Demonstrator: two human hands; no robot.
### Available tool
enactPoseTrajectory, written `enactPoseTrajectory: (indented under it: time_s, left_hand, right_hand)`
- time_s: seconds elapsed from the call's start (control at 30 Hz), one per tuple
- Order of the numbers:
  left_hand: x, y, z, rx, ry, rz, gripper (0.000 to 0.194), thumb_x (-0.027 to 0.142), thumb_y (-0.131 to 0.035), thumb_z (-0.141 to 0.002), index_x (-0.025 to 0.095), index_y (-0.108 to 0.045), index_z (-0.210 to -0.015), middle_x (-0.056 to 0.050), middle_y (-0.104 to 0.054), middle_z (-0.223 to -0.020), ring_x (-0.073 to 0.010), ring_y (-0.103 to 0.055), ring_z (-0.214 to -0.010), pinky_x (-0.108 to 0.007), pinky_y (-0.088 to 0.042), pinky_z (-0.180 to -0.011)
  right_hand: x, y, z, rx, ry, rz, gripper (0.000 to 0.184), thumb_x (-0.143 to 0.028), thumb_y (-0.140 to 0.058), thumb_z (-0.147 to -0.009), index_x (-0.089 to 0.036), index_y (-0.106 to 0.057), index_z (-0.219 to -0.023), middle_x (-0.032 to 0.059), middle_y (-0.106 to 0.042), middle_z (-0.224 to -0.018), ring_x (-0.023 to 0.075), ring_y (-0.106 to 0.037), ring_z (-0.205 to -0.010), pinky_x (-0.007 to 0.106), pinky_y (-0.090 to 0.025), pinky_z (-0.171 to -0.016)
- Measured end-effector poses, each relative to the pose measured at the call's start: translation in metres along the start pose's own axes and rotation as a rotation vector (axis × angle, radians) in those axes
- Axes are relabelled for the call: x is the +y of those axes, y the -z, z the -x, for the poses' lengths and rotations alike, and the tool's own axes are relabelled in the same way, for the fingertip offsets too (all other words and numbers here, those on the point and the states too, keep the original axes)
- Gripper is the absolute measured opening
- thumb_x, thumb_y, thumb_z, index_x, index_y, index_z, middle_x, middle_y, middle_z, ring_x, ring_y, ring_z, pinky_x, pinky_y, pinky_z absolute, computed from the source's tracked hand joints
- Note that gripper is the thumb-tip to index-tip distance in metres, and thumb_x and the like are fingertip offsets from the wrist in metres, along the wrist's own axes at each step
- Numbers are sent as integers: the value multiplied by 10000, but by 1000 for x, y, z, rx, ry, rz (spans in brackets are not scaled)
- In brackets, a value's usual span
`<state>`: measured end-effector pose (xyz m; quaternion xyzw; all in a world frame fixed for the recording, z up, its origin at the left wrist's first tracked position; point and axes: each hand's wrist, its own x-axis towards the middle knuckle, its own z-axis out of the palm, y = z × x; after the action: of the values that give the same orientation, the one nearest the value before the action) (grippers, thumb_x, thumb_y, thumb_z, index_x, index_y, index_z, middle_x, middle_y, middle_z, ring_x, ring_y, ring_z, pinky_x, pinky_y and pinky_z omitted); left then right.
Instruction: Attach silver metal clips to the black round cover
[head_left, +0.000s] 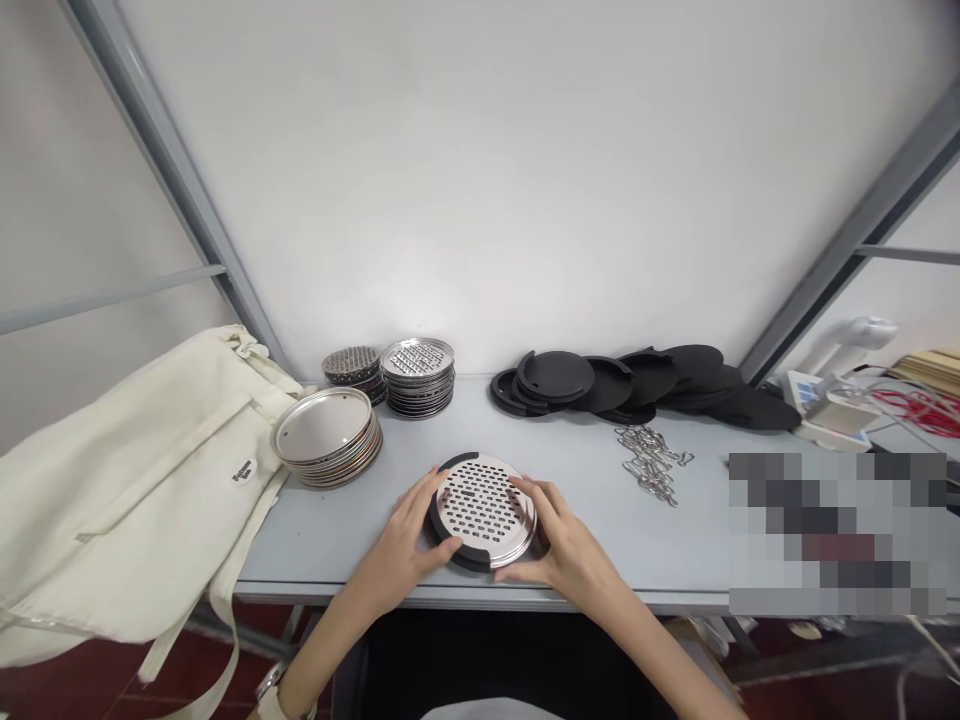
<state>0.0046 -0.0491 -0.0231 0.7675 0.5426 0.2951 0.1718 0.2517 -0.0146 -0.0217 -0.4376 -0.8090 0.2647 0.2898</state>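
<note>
A round metal grater disc [480, 500] with rows of slots sits on a black plastic holder [472, 557] near the front of the table. The black rim shows along its left side; on the right, bare metal edges are visible. My left hand [405, 545] grips the holder's left side between thumb and fingers. Opposite it, my right hand [559, 545] clasps the disc's right edge, fingertips on top and thumb at the front. Beyond my hands stand a stack of smooth-topped metal discs [322, 425] and a stack of grater discs [418, 360].
A smaller stack of coarse grater discs [351, 362] stands at the back left. Overlapping black holders [555, 377] lie at the back right, with a pile of metal chains [651, 462] before them. A cream bag [150, 500] leans at the left. The table's front edge [315, 592] is close.
</note>
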Motion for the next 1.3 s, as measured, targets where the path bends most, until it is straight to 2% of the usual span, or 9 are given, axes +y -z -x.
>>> enactPoseTrajectory:
  time_s: [0.13,0.33,0.57,0.73,0.87,1.03,1.13,1.23,1.3]
  left_hand:
    - [5,2,2,39,-82,-43,844,457,-673,-735,234,-235,-1422,-124,-268,-1485,-299,-277,-1354,-464,-293,-1104]
    - [-2,0,1,156,-74,-17,468,267,-559,-850,299,-420,-1296,-52,-414,-1409,-226,-390,-1295,-429,-340,-1080]
    - [-5,1,4,217,-73,36,326,240,-479,-889,299,-532,-1205,-40,-504,-1341,-206,-491,-1213,-428,-343,-1077]
    - [-7,3,0,356,110,231,253,338,-560,-834,209,-626,-1041,-54,-661,-1085,-232,-606,-1034,-358,-469,-939]
    - [-11,4,-5,467,307,460,490,480,-582,-793,132,-570,-1139,-106,-665,-1067,-252,-626,-1000,-331,-507,-860]
    - [-9,7,-9,411,417,541,519,555,-589,-763,120,-589,-1045,-96,-673,-1005,-229,-634,-936,-270,-510,-773]
    - [-8,11,-15,368,446,494,480,581,-547,-780,126,-603,-925,-61,-675,-843,-188,-637,-764,-237,-493,-652]
    - [-11,15,-25,214,493,409,485,618,-479,-801,142,-577,-789,3,-594,-607,-124,-515,-446,-231,-403,-457]
    - [-14,17,-32,117,471,361,488,627,-467,-801,152,-562,-744,16,-570,-575,-121,-511,-422,-238,-398,-471]
  right_hand:
    - [-1,5,2,78,-28,-99,791,-609,-698,-637,-248,-418,-1282,110,-540,-1165,293,-559,-1054,385,-482,-877]
    - [5,6,4,116,-12,-122,720,-586,-692,-659,-208,-476,-1231,92,-608,-999,261,-592,-875,344,-492,-731]
    - [5,6,6,80,13,-113,665,-549,-649,-729,-220,-432,-1265,65,-606,-939,217,-583,-786,315,-480,-697]
    - [13,19,6,148,57,-99,510,-488,-475,-870,-229,-384,-1300,73,-571,-1022,211,-566,-890,338,-454,-819]
    - [27,39,2,316,-51,-70,363,-414,-262,-957,-231,-459,-1201,71,-584,-1055,194,-578,-893,354,-432,-850]
    - [71,81,-1,532,-206,73,277,-434,-425,-887,-217,-573,-973,74,-629,-1021,216,-596,-881,340,-450,-790]
    - [111,111,-1,562,-289,144,261,-384,-448,-836,-188,-601,-915,94,-652,-944,222,-614,-845,338,-465,-776]
    - [145,134,-5,567,-444,336,250,-303,-461,-779,-162,-647,-868,114,-655,-872,228,-621,-777,352,-456,-762]
    - [160,143,-13,526,-499,394,252,-260,-456,-765,-153,-658,-870,124,-665,-901,225,-631,-786,339,-450,-754]
